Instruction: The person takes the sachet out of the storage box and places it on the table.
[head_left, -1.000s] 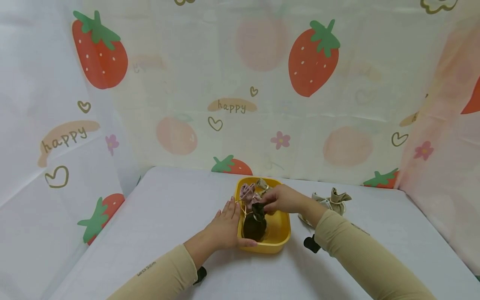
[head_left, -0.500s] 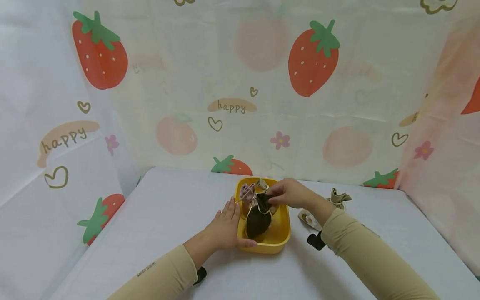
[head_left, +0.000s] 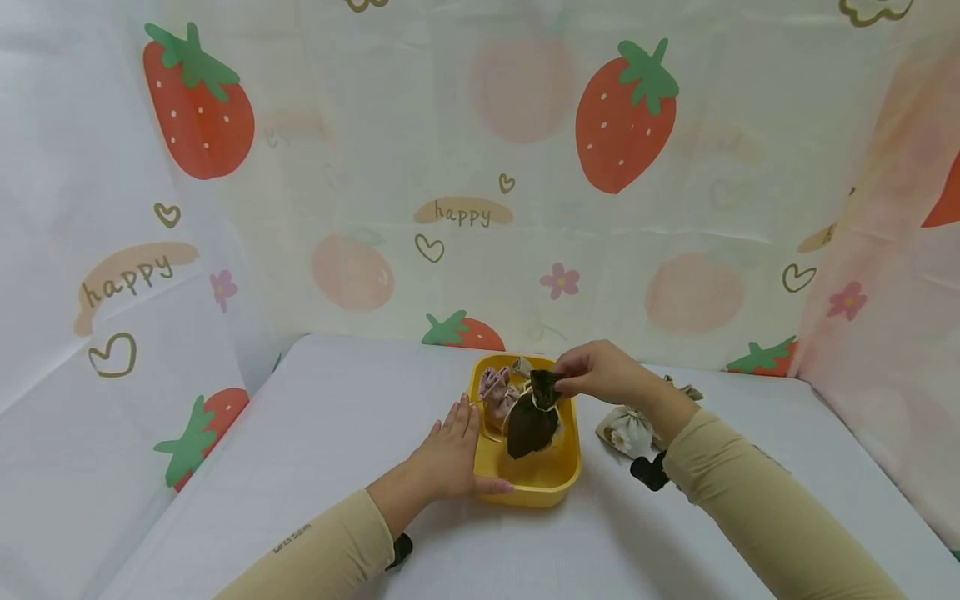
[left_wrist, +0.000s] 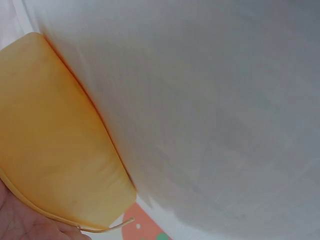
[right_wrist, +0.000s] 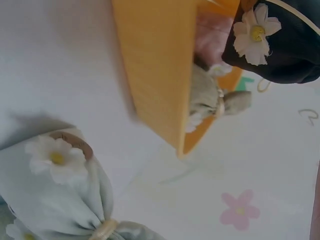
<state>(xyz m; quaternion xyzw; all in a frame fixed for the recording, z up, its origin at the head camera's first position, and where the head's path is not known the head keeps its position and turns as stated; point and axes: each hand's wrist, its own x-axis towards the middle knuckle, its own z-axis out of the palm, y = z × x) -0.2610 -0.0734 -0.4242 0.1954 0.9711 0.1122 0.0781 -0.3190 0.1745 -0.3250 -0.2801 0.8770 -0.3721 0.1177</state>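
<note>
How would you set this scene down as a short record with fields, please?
Left hand: lies against the side of the yellow tub
Right hand: pinches the neck of the dark drawstring pouch over the tub
In tub: pink pouch, beige pouch
On table, right of tub: pale daisy pouch; second pouch partly hidden by right arm
Behind table: strawberry-print cloth

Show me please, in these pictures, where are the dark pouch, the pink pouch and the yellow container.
Dark pouch [head_left: 531, 429]: head view, middle of its rounded body.
Pink pouch [head_left: 498, 403]: head view, middle of its visible part.
Yellow container [right_wrist: 155, 75]: right wrist view, its outer side wall.
</note>
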